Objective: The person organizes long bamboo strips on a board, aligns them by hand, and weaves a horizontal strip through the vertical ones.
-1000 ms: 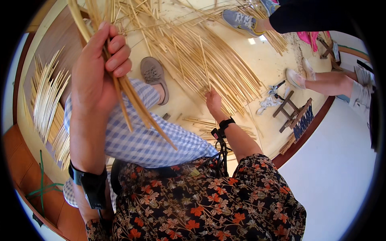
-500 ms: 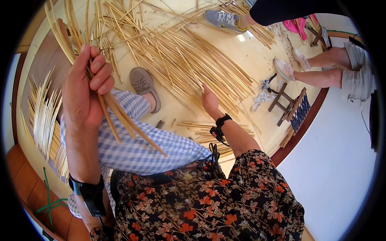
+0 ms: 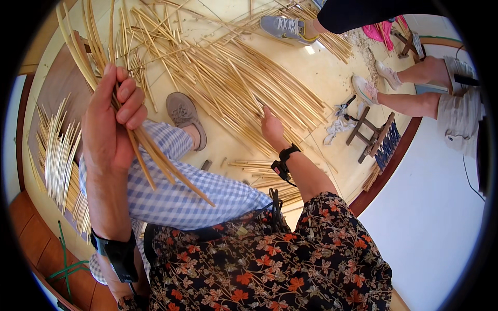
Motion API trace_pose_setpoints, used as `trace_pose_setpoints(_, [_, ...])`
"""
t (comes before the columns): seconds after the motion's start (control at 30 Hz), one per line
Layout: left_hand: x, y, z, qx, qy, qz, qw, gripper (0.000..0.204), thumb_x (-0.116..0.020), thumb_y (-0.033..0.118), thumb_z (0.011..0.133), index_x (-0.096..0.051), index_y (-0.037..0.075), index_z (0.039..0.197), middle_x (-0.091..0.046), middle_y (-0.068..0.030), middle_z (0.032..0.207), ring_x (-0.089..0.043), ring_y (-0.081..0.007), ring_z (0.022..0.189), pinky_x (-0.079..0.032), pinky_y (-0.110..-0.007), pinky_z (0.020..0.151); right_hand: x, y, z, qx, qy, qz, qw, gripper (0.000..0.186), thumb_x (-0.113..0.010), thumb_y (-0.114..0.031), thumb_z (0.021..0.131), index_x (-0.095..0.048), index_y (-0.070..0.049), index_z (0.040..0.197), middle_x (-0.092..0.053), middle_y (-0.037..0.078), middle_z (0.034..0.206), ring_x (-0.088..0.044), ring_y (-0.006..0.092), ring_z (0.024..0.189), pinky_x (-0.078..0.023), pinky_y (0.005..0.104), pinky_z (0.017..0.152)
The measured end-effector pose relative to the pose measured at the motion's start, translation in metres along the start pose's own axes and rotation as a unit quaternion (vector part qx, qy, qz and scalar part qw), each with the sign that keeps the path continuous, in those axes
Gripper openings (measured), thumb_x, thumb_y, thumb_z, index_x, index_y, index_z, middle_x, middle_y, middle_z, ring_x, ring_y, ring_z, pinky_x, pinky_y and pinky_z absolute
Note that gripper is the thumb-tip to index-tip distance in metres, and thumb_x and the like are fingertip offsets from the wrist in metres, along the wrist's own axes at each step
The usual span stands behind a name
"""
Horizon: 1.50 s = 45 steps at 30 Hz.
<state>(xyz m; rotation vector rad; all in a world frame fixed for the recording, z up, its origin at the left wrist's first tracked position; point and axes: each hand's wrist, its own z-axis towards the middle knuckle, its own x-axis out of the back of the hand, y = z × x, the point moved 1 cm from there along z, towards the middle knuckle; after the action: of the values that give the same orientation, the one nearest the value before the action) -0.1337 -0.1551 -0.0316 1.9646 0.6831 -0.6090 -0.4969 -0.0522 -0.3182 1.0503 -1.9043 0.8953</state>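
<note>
Several long, thin tan canes [image 3: 161, 160] are gripped in my left hand [image 3: 115, 116], which is raised at the left with its fingers wrapped round them. Their upper ends fan out above the fist, and their lower ends slant down across my checked trousers. My right hand [image 3: 273, 129] reaches down to the large pile of canes [image 3: 249, 78] on the floor. Its fingers are closed at the near end of a single cane [image 3: 243, 80] lying on top of the pile; the fingertips are partly hidden.
Another cane bundle [image 3: 62, 155] stands at the left. Shorter canes [image 3: 259, 168] lie below my right forearm. A small wooden stool [image 3: 381, 137] with a woven seat and a crumpled pale cloth [image 3: 340, 127] are on the right. Two people's legs and shoes [image 3: 288, 28] border the pile.
My right hand has barely shifted at the pile. My left hand keeps its hold on the canes, almost unmoved. The seated person's leg and shorts at the right have shifted slightly.
</note>
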Motion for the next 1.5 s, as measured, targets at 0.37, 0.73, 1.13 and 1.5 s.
trace_pose_setpoints(0.37, [-0.006,0.002,-0.003,-0.004,0.026,0.007,1.000,0.022,-0.040,0.023,0.103,-0.048,0.006,0.091,-0.037,0.0032,0.069,-0.031,-0.0022,0.049,-0.031,-0.017,0.040,0.015,0.006,0.018,-0.019,-0.010,-0.051,0.998,0.048,-0.047,-0.019,0.091,-0.043,-0.018,0.138,-0.067,0.021,0.089,-0.063,0.0391,0.084,-0.049,0.0518,0.071])
trace_pose_setpoints(0.73, [-0.005,0.001,-0.001,0.004,0.025,0.011,1.000,0.022,-0.043,0.026,0.102,-0.049,0.009,0.089,-0.040,0.0037,0.069,-0.033,-0.0035,0.049,-0.029,-0.019,0.041,0.046,0.018,0.051,0.013,0.063,-0.088,0.994,0.033,-0.046,-0.007,0.088,-0.058,-0.013,0.117,-0.065,0.019,0.094,-0.064,0.0363,0.085,-0.050,0.0472,0.068])
trace_pose_setpoints(1.13, [-0.009,0.007,-0.004,0.007,0.047,0.030,0.998,0.023,-0.043,0.028,0.102,-0.049,0.010,0.089,-0.042,0.0040,0.069,-0.033,-0.0034,0.048,-0.029,-0.019,0.042,0.052,0.010,0.093,0.021,0.102,-0.101,0.989,0.017,-0.048,-0.011,0.090,-0.062,-0.004,0.096,-0.060,0.019,0.103,-0.062,0.0385,0.090,-0.051,0.0465,0.073])
trace_pose_setpoints(1.5, [-0.019,0.004,-0.003,0.014,0.053,0.021,0.998,0.023,-0.041,0.027,0.102,-0.049,0.009,0.090,-0.040,0.0041,0.069,-0.032,-0.0028,0.048,-0.030,-0.018,0.041,0.051,0.016,0.072,0.087,0.098,-0.108,0.986,0.015,-0.054,-0.014,0.086,-0.052,-0.005,0.098,-0.061,0.017,0.095,-0.061,0.0375,0.084,-0.049,0.0488,0.065])
